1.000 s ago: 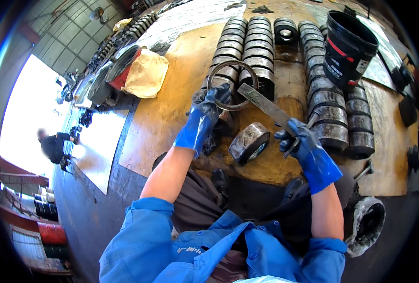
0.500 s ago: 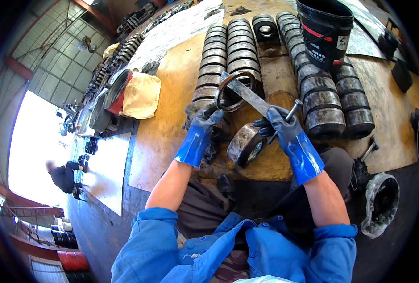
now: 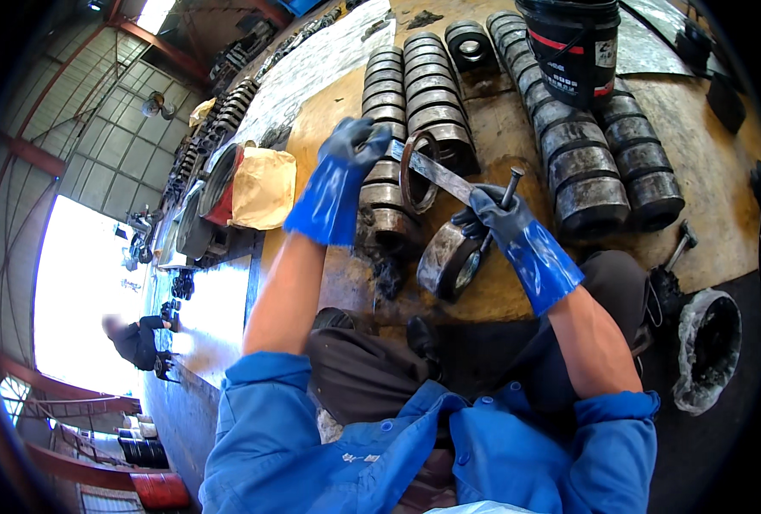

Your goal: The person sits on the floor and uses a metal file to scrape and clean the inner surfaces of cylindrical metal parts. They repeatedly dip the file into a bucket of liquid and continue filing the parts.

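Note:
My right hand (image 3: 498, 212), in a blue glove with a grey palm, is closed around a flat metal bar (image 3: 442, 178) and a headed steel rod (image 3: 514, 184). The bar slants up to the left through a thin brown metal ring (image 3: 405, 182). My left hand (image 3: 355, 144), gloved alike, is curled beside the bar's far end; what its fingers hold, if anything, is hidden. Below the bar a thick worn metal ring (image 3: 437, 257) lies tilted on the stained board. Behind the thin ring runs a row of similar thick rings (image 3: 384, 127).
More rows of thick rings (image 3: 569, 154) lie ahead, with a black bucket (image 3: 569, 64) above the right ones. A hammer-like tool (image 3: 680, 244) and a plastic-lined container (image 3: 707, 351) sit at right. A paper-covered item (image 3: 263, 188) is at left. Another person (image 3: 140, 338) works farther left.
My left hand has moved up and left from beside the thin ring to the bar's far end. The thin ring has turned more edge-on, and the bar has shifted slightly left.

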Action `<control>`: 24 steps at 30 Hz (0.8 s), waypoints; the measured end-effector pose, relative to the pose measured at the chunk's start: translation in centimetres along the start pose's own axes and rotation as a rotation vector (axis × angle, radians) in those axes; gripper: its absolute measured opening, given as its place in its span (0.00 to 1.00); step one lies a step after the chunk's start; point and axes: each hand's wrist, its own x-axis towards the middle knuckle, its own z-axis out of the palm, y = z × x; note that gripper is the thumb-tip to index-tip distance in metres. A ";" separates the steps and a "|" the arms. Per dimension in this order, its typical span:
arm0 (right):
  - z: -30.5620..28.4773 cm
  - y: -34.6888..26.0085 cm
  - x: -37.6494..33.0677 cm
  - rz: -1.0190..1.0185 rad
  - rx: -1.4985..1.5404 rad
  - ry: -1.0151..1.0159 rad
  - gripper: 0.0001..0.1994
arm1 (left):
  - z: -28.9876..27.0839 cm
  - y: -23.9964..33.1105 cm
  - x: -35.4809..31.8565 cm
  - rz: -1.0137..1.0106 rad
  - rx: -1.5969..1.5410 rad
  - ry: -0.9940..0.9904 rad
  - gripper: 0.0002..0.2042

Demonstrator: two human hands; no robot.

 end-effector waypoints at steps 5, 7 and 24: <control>1.2 0.2 0.2 0.029 -0.006 -0.047 0.18 | -0.9 3.1 3.3 -0.308 0.178 -0.533 0.29; 1.3 0.2 -0.1 0.021 -0.039 -0.059 0.18 | -0.6 3.1 3.6 -0.379 0.168 -0.664 0.27; 0.4 -0.6 -0.8 -0.430 -1.680 -0.284 0.11 | 3.6 -1.4 1.9 -0.452 0.070 -0.512 0.19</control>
